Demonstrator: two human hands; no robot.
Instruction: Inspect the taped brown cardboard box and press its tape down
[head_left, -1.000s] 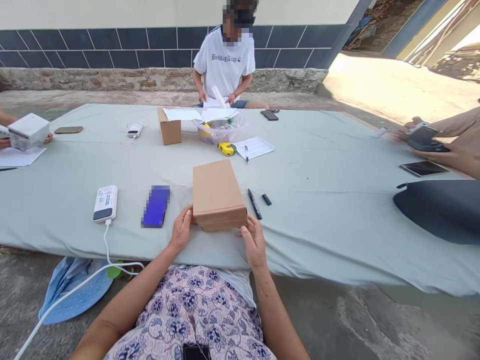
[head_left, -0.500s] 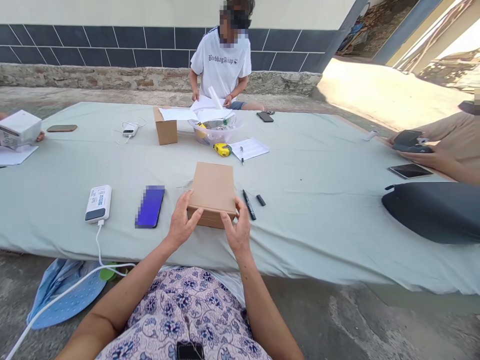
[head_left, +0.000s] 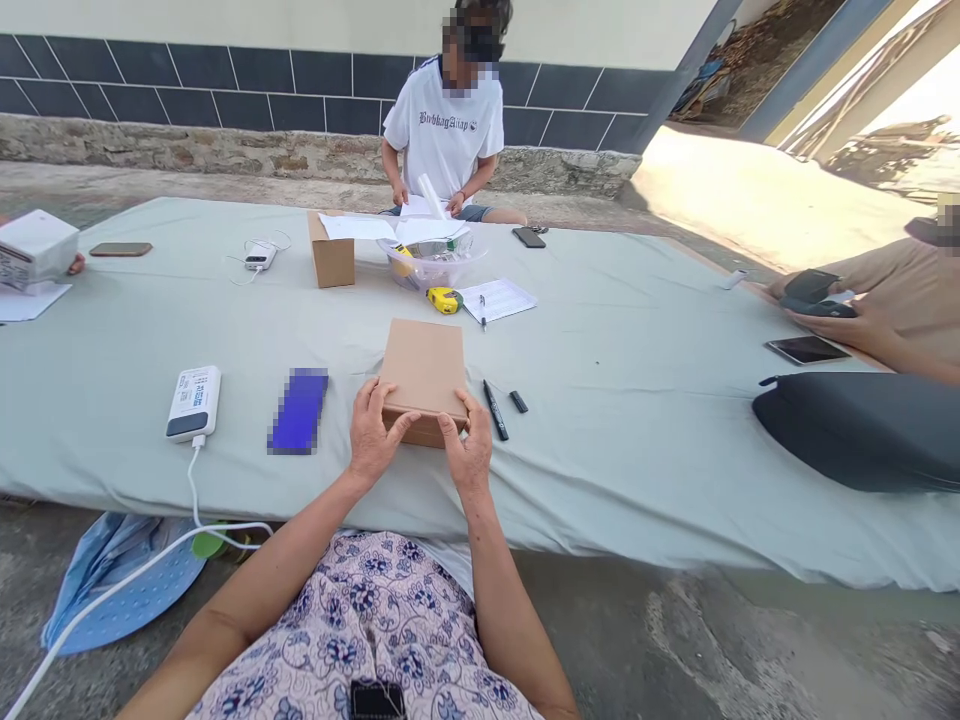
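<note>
A closed brown cardboard box (head_left: 424, 365) rests on the cloth-covered table in front of me. My left hand (head_left: 375, 430) grips its near left corner, the thumb on the front edge and the fingers along the side. At the near right corner, my right hand (head_left: 469, 440) holds the box the same way, with the thumb on the front edge. Just right of the box lie an uncapped black marker (head_left: 496, 410) and its black cap (head_left: 518, 401). A phone (head_left: 298, 411) is to the left of my left hand.
A white power bank (head_left: 193, 403) with a cable lies at left. Beyond the box are a yellow tape measure (head_left: 445, 300), a paper sheet (head_left: 499, 306), a plastic basin (head_left: 435, 268) and another carton (head_left: 332, 255). A black case (head_left: 855, 430) sits at right. Other people sit around the table.
My fingers have moved up onto the top edges at the box's near corners. The box stays in nearly the same place; the view has shifted slightly.
</note>
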